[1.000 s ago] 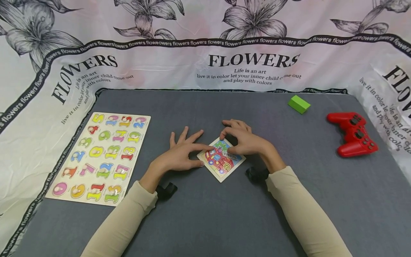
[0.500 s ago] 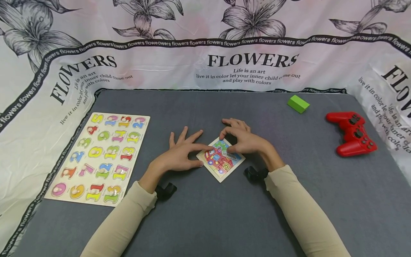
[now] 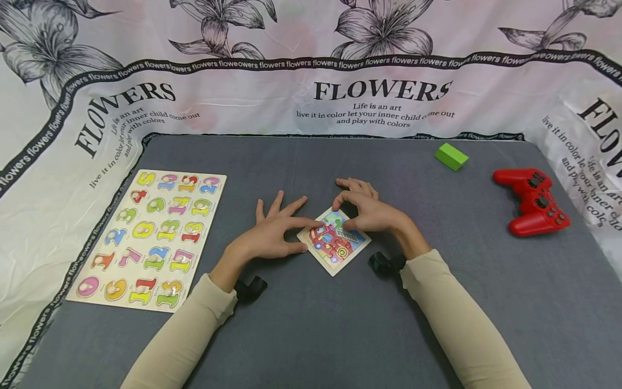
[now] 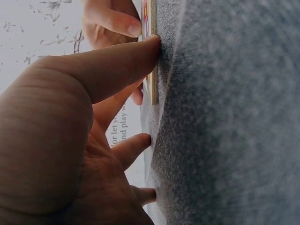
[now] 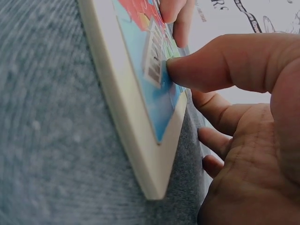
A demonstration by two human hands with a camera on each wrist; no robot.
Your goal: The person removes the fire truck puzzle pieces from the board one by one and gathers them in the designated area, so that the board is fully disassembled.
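A small square jigsaw puzzle (image 3: 335, 254) with a red fire engine picture lies on the grey table, one corner toward me. My left hand (image 3: 272, 233) is at its left corner, index fingertip on the picture and thumb at the edge, the other fingers spread out straight. On the far side my right hand (image 3: 371, 212) bends over the puzzle. Its index fingertip is at the far corner and its thumb (image 5: 201, 68) touches the picture by the ladder, with the green part between them. The pale wooden frame (image 5: 136, 154) lies flat in the right wrist view.
To the left lies a board of coloured knobbed numbers (image 3: 156, 213). A green block (image 3: 452, 156) sits at the back right, with a red game controller (image 3: 531, 202) nearer the right edge. A flower-printed cloth (image 3: 272, 102) borders the table's far side.
Both hands stay almost in place around the puzzle. The green part beneath the right hand looks slightly different, lighter than before.
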